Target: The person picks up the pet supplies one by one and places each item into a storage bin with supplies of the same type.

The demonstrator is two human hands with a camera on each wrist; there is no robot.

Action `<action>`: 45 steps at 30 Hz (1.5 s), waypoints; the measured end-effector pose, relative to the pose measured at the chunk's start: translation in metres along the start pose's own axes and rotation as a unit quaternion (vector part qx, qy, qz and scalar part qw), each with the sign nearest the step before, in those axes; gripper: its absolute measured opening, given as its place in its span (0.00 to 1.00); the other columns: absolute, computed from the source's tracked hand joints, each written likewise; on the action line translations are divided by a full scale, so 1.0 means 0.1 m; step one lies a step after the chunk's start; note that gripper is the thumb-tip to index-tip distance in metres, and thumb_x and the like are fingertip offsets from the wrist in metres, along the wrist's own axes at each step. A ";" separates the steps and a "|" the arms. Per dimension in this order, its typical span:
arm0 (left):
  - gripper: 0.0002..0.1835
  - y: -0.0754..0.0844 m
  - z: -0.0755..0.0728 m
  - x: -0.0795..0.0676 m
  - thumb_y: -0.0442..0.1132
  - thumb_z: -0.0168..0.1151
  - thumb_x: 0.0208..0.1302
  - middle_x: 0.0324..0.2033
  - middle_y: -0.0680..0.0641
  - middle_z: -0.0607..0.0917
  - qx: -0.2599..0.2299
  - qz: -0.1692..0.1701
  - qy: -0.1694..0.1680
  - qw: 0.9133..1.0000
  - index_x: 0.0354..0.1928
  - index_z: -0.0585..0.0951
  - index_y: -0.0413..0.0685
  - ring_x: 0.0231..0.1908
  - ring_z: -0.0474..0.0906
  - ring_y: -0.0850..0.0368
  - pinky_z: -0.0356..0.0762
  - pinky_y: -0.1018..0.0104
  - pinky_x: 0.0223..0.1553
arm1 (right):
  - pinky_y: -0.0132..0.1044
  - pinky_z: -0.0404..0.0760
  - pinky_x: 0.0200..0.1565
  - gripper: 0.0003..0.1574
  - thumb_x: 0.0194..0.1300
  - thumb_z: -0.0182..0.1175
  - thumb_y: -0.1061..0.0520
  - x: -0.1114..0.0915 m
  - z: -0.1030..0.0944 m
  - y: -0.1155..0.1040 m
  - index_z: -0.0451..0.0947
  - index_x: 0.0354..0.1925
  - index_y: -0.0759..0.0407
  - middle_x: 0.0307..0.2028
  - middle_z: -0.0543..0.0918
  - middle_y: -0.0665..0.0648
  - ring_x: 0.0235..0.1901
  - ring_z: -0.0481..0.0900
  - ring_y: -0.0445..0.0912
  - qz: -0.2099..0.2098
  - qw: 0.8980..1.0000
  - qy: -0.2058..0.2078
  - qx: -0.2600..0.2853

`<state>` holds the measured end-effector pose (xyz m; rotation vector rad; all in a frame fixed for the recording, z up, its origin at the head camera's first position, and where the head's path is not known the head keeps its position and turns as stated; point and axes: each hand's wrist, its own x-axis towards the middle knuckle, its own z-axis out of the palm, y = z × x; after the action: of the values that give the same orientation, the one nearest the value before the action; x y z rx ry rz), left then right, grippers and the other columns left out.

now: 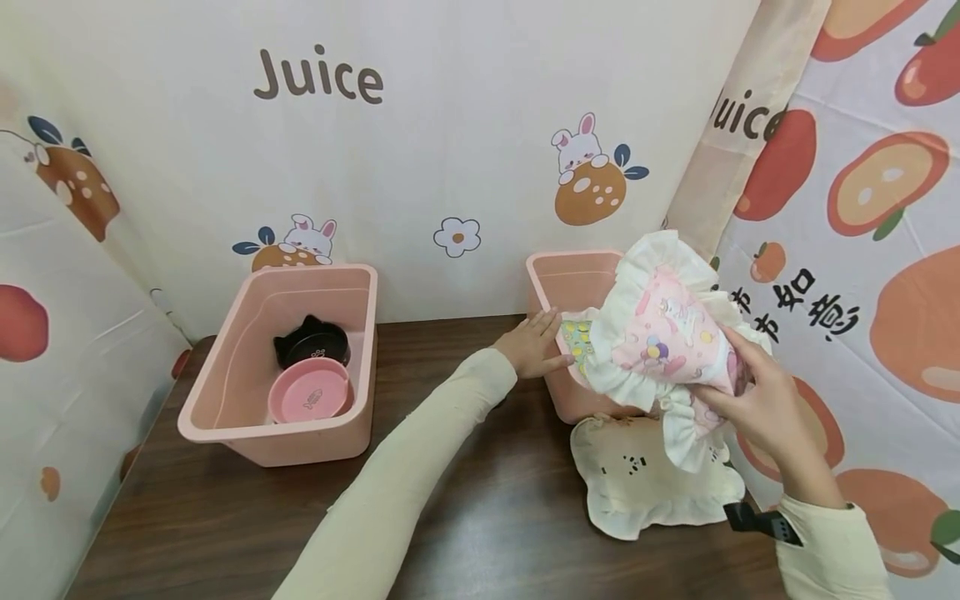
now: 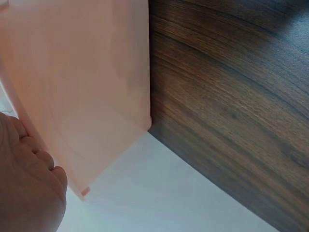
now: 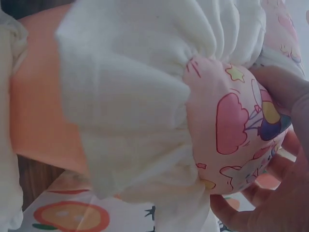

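In the head view, my right hand (image 1: 765, 400) grips a small pink cushion (image 1: 678, 321) with white ruffled edges, holding it bent and tilted over the right pink bin (image 1: 581, 267). The right wrist view shows its thumb and fingers pinching the printed cushion (image 3: 227, 130) from both sides. My left hand (image 1: 529, 343) rests on that bin's left rim, fingers laid out and thumb reaching inward. Beside the thumb, a green and yellow patterned cloth piece (image 1: 576, 340) with a white frill shows inside the bin, partly hidden by the cushion.
A cream frilled cushion (image 1: 637, 475) lies on the dark wooden table (image 1: 480, 500) in front of the right bin. Another pink bin (image 1: 360, 358) at left holds a black cat-eared bowl (image 1: 318, 337) and a pink bowl (image 1: 309, 387). Printed curtains (image 1: 450, 150) stand behind and at both sides.
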<state>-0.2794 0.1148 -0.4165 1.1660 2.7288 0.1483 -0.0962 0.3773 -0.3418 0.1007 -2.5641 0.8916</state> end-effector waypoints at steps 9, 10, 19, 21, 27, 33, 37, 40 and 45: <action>0.45 0.00 0.00 -0.01 0.68 0.34 0.70 0.76 0.47 0.39 -0.006 -0.001 -0.002 1.000 0.76 0.40 0.46 0.75 0.35 0.54 0.43 0.58 0.73 | 0.26 0.66 0.39 0.51 0.55 0.71 0.45 0.38 0.06 -0.03 0.59 0.72 0.47 0.60 0.73 0.65 0.49 0.69 0.49 0.111 0.994 0.013 -0.020; 0.45 0.00 0.00 -0.01 0.68 0.34 0.70 0.76 0.47 0.40 -0.007 -0.002 -0.001 1.000 0.76 0.40 0.46 0.75 0.35 0.54 0.43 0.58 0.73 | 0.28 0.67 0.39 0.51 0.55 0.70 0.44 0.42 0.07 -0.04 0.60 0.72 0.47 0.59 0.73 0.64 0.50 0.69 0.50 0.121 0.992 0.017 -0.020; 0.45 0.02 -0.03 -0.07 0.68 0.33 0.70 0.76 0.47 0.38 -0.008 0.001 -0.003 1.000 0.76 0.40 0.46 0.75 0.34 0.54 0.39 0.60 0.73 | 0.37 0.69 0.40 0.48 0.57 0.66 0.40 0.82 0.31 0.01 0.63 0.70 0.53 0.56 0.75 0.64 0.47 0.70 0.50 0.172 0.984 0.051 -0.003; 0.45 0.02 -0.03 -0.07 0.68 0.32 0.70 0.76 0.47 0.38 -0.004 0.001 -0.006 1.000 0.76 0.39 0.46 0.75 0.34 0.54 0.39 0.60 0.73 | 0.38 0.69 0.40 0.48 0.57 0.65 0.40 0.91 0.37 0.03 0.63 0.69 0.55 0.56 0.75 0.65 0.48 0.70 0.52 0.180 0.982 0.055 -0.007; 0.46 0.01 -0.02 -0.06 0.68 0.33 0.70 0.76 0.45 0.39 -0.003 0.004 -0.001 1.000 0.75 0.38 0.45 0.75 0.34 0.53 0.41 0.58 0.73 | 0.53 0.69 0.49 0.48 0.58 0.63 0.39 1.10 0.60 0.05 0.62 0.69 0.58 0.57 0.74 0.68 0.51 0.70 0.59 0.218 0.975 0.045 -0.019; 0.45 0.02 -0.05 -0.09 0.68 0.32 0.70 0.76 0.46 0.37 -0.005 0.005 -0.002 1.000 0.75 0.38 0.45 0.75 0.34 0.54 0.40 0.59 0.73 | 0.60 0.67 0.55 0.49 0.57 0.63 0.38 1.24 0.83 0.07 0.62 0.68 0.62 0.57 0.73 0.70 0.58 0.66 0.64 0.228 0.973 0.017 -0.037; 0.45 0.02 -0.07 -0.10 0.68 0.32 0.70 0.76 0.46 0.38 -0.005 0.005 0.000 1.000 0.75 0.38 0.45 0.75 0.35 0.54 0.40 0.59 0.73 | 0.59 0.68 0.53 0.48 0.58 0.62 0.38 1.29 0.97 0.08 0.63 0.67 0.64 0.56 0.74 0.69 0.51 0.71 0.61 0.247 0.968 -0.009 -0.044; 0.45 0.02 -0.06 -0.10 0.67 0.33 0.70 0.76 0.46 0.38 -0.007 0.005 -0.001 1.000 0.75 0.38 0.45 0.75 0.34 0.54 0.40 0.59 0.73 | 0.63 0.63 0.56 0.48 0.58 0.61 0.38 1.30 1.06 0.11 0.63 0.66 0.64 0.56 0.73 0.68 0.54 0.69 0.63 0.268 0.962 -0.028 -0.045; 0.45 0.01 -0.05 -0.08 0.67 0.34 0.70 0.76 0.46 0.37 -0.009 0.002 -0.005 1.000 0.76 0.38 0.46 0.75 0.33 0.54 0.40 0.58 0.73 | 0.70 0.54 0.59 0.48 0.58 0.60 0.38 1.28 1.18 0.17 0.62 0.65 0.67 0.58 0.71 0.70 0.59 0.65 0.67 0.291 0.953 -0.065 -0.057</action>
<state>-0.2739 0.1095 -0.4108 1.1656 2.7101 0.1664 -0.2586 0.3278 -0.3820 -0.6850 -2.8077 0.9512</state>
